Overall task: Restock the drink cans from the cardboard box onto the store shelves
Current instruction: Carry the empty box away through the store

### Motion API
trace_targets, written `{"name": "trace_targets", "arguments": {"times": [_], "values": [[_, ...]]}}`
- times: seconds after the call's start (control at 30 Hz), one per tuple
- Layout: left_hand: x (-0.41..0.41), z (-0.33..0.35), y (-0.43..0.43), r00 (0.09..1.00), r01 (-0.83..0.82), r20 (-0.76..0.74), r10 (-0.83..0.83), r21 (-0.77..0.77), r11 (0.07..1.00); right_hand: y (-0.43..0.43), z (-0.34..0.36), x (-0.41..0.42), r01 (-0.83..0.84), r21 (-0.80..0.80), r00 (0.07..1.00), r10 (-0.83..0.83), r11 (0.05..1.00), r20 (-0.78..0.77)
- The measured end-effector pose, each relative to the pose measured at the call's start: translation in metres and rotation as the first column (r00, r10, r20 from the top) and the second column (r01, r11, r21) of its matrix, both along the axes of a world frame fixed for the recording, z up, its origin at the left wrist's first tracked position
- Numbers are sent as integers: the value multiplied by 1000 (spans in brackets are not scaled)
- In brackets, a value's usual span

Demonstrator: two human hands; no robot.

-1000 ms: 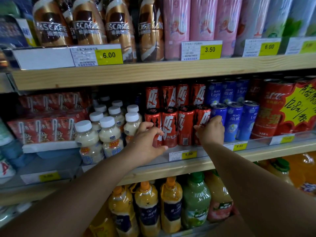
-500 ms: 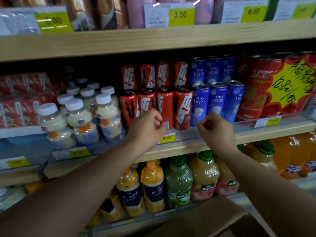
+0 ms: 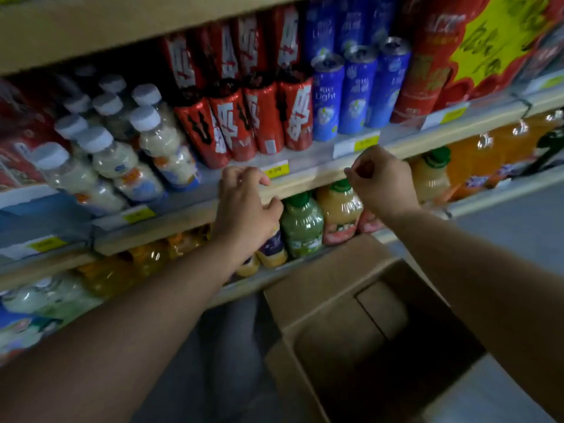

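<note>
Red drink cans stand in two stacked rows on the middle shelf, with blue cans to their right. My left hand hangs just below the shelf's front edge, fingers loosely curled and holding nothing. My right hand is level with it to the right, fingers curled in, also holding nothing. An open cardboard box sits on the floor below both hands; its inside is dark and I see no cans in it.
White-capped milky bottles fill the shelf left of the red cans. Large red packs with a yellow sign stand at the right. Juice bottles line the lower shelf. Grey floor lies to the right.
Both hands have come away from the red cans and dropped below the shelf edge. The view has tilted down, bringing the open box into sight.
</note>
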State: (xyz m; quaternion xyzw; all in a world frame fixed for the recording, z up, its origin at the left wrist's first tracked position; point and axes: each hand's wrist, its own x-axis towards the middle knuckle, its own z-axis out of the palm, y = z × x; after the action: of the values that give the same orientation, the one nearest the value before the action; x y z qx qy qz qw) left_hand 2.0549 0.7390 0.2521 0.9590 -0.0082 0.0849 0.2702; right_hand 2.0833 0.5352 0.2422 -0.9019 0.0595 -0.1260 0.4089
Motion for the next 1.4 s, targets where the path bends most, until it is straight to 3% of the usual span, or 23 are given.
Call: {"name": "trace_targets", "arguments": {"times": [0.17, 0.23, 0.33, 0.43, 0.57, 0.67, 0.73, 0.8, 0.9, 0.97, 1.1, 1.27, 1.4], "values": [[-80, -68, -7, 964, 46, -264, -27, 68, 997, -48, -61, -73, 95, -87, 951, -116, 992, -288], [-107, -89, -10, 876, 30, -482, 7, 68, 997, -68, -83, -100, 88, -106, 882, -127, 990, -453], [-144, -137, -11, 759, 38, -645, 91, 184, 982, -100, -118, -124, -22, -233, 788, -126, 972, -603], [-173, -195, -19, 631, -112, -758, 166, 123, 986, -134, -165, -138, -168, -332, 677, -137, 928, -723], [-210, -276, -35, 465, -386, -863, 195, 0, 923, -176, -234, -162, -357, -415, 523, -189, 837, -831], [-224, -313, -54, 306, -467, -927, 215, 51, 883, -200, -274, -169, -319, -384, 464, -211, 866, -861], [-227, -314, -68, 212, -419, -959, 188, 85, 904, -207, -293, -170, -279, -361, 461, -205, 890, -863], [-229, -321, -77, 241, -385, -947, 214, 110, 917, -210, -306, -171, -261, -392, 504, -222, 882, -835], [-229, -326, -80, 269, -508, -926, 264, 96, 856, -213, -319, -173, -301, -480, 576, -244, 824, -780], [-227, -330, -74, 326, -528, -884, 335, 124, 840, -215, -323, -174, -360, -470, 560, -216, 806, -800], [-219, -312, -54, 418, -367, -829, 372, 220, 904, -217, -320, -189, -401, -417, 532, -163, 816, -831], [-200, -251, -50, 463, -256, -824, 326, 228, 939, -219, -273, -207, -300, -355, 476, -184, 885, -860], [-173, -185, -57, 499, -203, -816, 291, 217, 955, -226, -201, -213, -200, -365, 510, -221, 909, -831]]}}
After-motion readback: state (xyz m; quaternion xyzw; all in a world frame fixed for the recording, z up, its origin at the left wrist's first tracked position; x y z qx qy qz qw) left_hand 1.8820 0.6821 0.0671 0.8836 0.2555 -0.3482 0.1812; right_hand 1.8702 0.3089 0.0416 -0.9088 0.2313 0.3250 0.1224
